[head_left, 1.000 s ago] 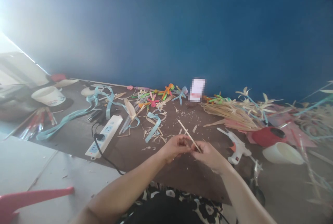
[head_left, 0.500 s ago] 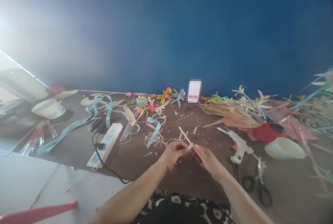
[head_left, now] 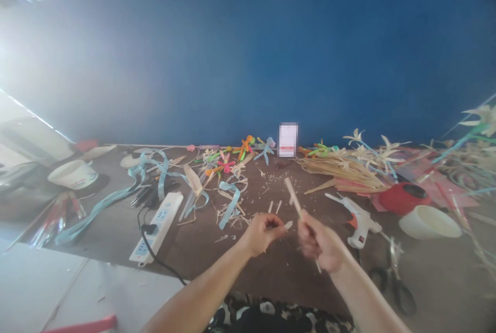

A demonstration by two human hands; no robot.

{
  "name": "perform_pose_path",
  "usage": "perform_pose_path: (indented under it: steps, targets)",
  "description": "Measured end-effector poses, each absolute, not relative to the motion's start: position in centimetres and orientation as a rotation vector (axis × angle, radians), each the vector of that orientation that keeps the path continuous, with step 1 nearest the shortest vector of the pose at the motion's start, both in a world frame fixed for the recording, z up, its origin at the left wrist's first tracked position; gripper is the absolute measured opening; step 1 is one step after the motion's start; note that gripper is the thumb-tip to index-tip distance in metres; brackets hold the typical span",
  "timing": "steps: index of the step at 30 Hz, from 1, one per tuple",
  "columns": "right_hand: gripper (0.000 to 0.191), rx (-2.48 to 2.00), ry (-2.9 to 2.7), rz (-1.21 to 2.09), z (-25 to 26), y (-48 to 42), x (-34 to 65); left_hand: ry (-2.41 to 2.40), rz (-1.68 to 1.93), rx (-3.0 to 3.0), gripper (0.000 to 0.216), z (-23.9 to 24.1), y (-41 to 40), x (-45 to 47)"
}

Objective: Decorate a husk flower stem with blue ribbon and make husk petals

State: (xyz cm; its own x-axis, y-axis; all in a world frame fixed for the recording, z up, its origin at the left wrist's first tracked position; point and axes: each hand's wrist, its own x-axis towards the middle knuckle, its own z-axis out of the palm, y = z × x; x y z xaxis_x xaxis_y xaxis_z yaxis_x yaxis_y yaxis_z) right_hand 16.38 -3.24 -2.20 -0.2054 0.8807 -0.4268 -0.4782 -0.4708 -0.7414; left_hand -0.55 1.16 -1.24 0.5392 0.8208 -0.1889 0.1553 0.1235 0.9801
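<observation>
My left hand (head_left: 263,235) pinches a small pale pointed piece (head_left: 288,225), like a petal cut from dried husk, between thumb and fingers. To its right, my right hand (head_left: 320,240) is closed around a long pale strip (head_left: 293,194), slightly blurred, that sticks out above the fist and shows a thin end below it. The two hands are apart, just over the dark brown table (head_left: 271,271). Beyond my left hand lie two short pale slivers (head_left: 275,206), and cut scraps (head_left: 232,214) are scattered to the left.
At the right are a white glue gun (head_left: 362,224), scissors (head_left: 393,276), a red object (head_left: 403,197) and a white cup (head_left: 430,222). Leftward lie a power strip (head_left: 157,227) and blue ribbon (head_left: 104,209). Pipe-cleaner figures (head_left: 246,147) and dried husks (head_left: 341,168) line the back.
My hands have separated. My right hand has moved right and now grips the long strip, which stands more upright, while the small piece stays in my left. The view has tilted slightly upward.
</observation>
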Motion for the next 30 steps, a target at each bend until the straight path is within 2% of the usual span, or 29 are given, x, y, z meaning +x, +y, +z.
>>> perform_pose_path:
  steps: [3, 9, 13, 15, 19, 26, 30]
  targets:
    - [0.031, -1.120, -0.596, 1.608, -1.9, -2.6, 16.6, 0.967, 0.638, 1.248, 0.027, -2.4, 1.3, -0.1]
    - [0.024, -1.365, -0.856, 1.486, -2.9, -1.5, 15.0, 1.043, 0.667, 1.259, 0.029, -4.6, 1.2, 0.4]
    - [0.024, -1.777, -1.202, 1.061, -4.0, 1.1, 18.3, 1.212, 0.725, 1.600, 0.025, -4.9, 2.3, -1.3]
    - [0.017, -1.891, -1.253, 0.886, -4.3, 2.2, 20.0, 1.338, 0.720, 1.779, 0.022, -4.8, 3.2, -2.3]
    - [0.033, -2.043, -1.328, 0.494, -4.5, 2.4, 20.0, 1.523, 0.591, 2.051, 0.018, -4.3, 4.9, -2.3]
    - [0.020, -1.876, -1.459, 0.663, -4.9, -0.3, 16.3, 1.596, 0.245, 2.285, 0.019, -3.8, 5.9, 0.7]
    - [0.019, -1.808, -1.423, 0.738, -5.3, -1.2, 16.4, 1.540, 0.213, 2.276, 0.012, -4.1, 6.2, 1.2]
